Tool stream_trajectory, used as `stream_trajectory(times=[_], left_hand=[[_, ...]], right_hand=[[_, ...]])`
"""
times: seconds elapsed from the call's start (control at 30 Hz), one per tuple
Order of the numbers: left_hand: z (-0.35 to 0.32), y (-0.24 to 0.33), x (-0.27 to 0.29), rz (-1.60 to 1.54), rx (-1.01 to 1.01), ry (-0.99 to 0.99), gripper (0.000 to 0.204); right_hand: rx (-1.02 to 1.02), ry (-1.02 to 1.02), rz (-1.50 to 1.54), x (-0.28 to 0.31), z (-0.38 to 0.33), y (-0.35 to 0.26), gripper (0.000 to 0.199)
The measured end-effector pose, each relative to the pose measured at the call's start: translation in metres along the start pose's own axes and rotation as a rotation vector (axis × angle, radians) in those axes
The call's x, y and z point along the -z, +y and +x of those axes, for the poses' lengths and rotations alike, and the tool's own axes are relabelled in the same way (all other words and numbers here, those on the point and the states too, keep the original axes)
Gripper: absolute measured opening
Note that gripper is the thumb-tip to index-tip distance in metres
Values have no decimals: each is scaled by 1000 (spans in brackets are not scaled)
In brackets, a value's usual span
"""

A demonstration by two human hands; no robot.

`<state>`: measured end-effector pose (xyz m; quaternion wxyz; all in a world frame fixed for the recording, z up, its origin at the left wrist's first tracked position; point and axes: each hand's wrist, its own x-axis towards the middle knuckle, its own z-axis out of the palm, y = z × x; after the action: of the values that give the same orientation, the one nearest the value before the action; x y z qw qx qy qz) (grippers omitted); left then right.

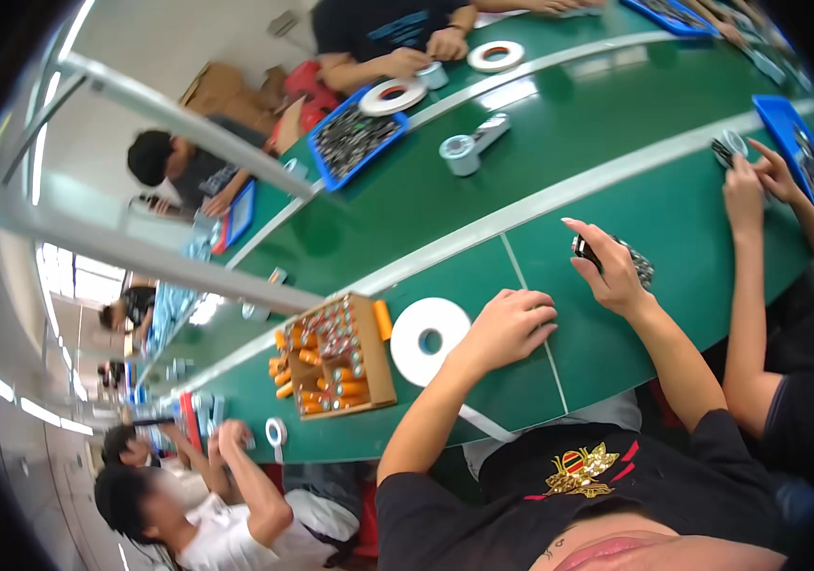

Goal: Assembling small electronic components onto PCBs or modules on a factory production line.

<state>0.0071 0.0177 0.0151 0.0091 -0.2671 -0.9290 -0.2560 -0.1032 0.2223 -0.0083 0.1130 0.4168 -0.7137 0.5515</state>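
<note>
"Right hand (608, 269) over the dark parts (644, 269), thumb and forefinger spread! Gripping any?"

"Can't tell; the hand hides too much. They're on the table (511, 395), right of the left hand (518, 324). One careless sweep could scatter them."

"And that left?"

"Fingers loosely curled; can't tell if anything's inside. The roll (408, 344) sits close beside its forearm, so a swing outward might knock it, and the strip (488, 423) could snag the arm."
</note>
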Motion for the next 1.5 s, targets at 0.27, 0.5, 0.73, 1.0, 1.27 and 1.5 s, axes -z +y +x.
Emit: stream_trajectory(times=[0.27,0.5,0.73,1.0,1.27,1.5], left_hand=[[-56,-38,2,-47,323,429,10],[-70,-43,-1,-122,334,534,8],[-65,-54,-2,-106,273,591,11],[-87,-55,0,-89,362,629,13],[-94,-66,5,-13,601,672,18],[-86,-64,7,-16,583,662,15]], right_hand=[[37,-148,-114,-66,12,1,38],[-44,-263,-285,-75,6,13,37],[-195,-155,-121,-57,1,21,28],[-275,-177,-45,-66,-3,22,27],[-312,-184,21,-64,3,19,26],[-348,-192,5,-55,5,12,26]])
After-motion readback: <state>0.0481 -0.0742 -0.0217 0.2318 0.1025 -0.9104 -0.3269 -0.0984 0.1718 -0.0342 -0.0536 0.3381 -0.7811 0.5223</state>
